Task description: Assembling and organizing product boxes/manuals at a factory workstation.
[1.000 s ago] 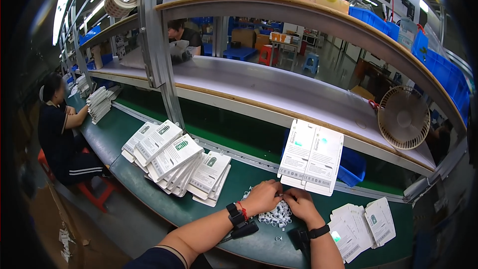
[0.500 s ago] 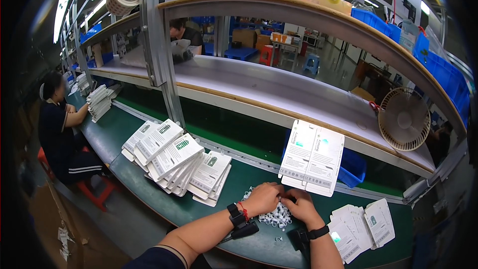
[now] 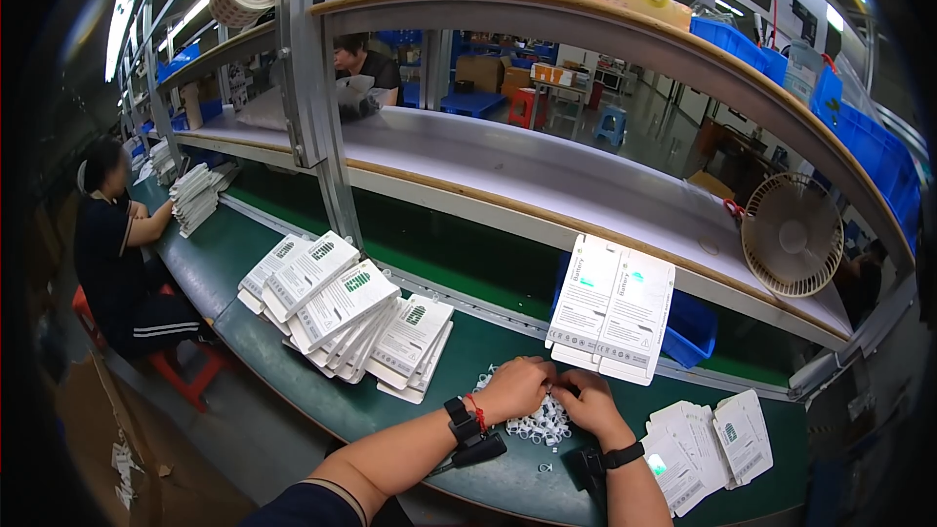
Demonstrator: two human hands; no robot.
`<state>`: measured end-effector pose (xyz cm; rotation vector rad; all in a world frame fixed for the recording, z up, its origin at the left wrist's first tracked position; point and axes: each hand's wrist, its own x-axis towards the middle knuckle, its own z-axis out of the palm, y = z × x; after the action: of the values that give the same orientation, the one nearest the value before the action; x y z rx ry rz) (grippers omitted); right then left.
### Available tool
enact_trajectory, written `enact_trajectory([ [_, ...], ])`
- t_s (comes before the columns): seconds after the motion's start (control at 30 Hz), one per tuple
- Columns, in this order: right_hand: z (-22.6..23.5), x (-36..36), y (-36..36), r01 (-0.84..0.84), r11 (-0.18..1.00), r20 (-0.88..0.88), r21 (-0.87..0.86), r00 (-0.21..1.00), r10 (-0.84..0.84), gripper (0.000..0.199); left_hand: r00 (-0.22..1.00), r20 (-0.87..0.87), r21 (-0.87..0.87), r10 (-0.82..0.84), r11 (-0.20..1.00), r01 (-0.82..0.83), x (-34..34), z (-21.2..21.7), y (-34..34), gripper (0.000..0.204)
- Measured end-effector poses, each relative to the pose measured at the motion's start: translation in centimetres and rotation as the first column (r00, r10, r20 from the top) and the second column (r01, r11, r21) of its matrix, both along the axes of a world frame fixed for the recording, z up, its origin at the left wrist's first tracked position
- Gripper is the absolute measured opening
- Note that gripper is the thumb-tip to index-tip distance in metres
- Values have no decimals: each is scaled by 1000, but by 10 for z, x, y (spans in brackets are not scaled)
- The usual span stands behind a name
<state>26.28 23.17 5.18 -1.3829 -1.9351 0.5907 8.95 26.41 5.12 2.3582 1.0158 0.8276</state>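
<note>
My left hand point(image 3: 515, 388) and my right hand point(image 3: 586, 402) rest close together on the green bench point(image 3: 244, 263), fingers curled over a small pile of white ring-shaped parts point(image 3: 539, 422). Whether either hand pinches a part is hidden by the fingers. A white flat printed carton point(image 3: 612, 307) leans upright just behind my hands. A fanned stack of white cartons point(image 3: 346, 312) lies to my left. A smaller stack of white cartons point(image 3: 708, 439) lies to my right. Each wrist wears a dark band.
A person in dark clothes point(image 3: 112, 254) sits at the left by another carton stack point(image 3: 193, 197). A second person point(image 3: 363, 60) works behind the shelf. A small fan point(image 3: 793, 234) stands on the grey shelf; a blue bin point(image 3: 691, 327) sits underneath.
My hands stay over the pile of white parts with only slight finger movement. The person behind the shelf has shifted a little.
</note>
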Motion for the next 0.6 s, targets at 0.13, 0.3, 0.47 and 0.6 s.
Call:
enact_trajectory([
  [0.13, 0, 0, 0, 4, 1000, 16, -3, 1000, -4, 24, 1000, 0, -3, -12, 1000, 12, 0, -3, 2, 13],
  [0.3, 0, 0, 1, 8, 1000, 20, -16, 1000, -8, 24, 999, 26, 12, -35, 999, 35, 1, -8, 4, 12],
  [0.47, 2, -1, -1, 8, 1000, 26, 0, 1000, -8, 24, 999, 22, 17, -34, 999, 34, 0, -6, 3, 12],
  [0.6, 3, -1, -1, 13, 1000, 32, -17, 999, -12, 24, 1000, -3, 2, -19, 1000, 19, 0, -2, 1, 13],
])
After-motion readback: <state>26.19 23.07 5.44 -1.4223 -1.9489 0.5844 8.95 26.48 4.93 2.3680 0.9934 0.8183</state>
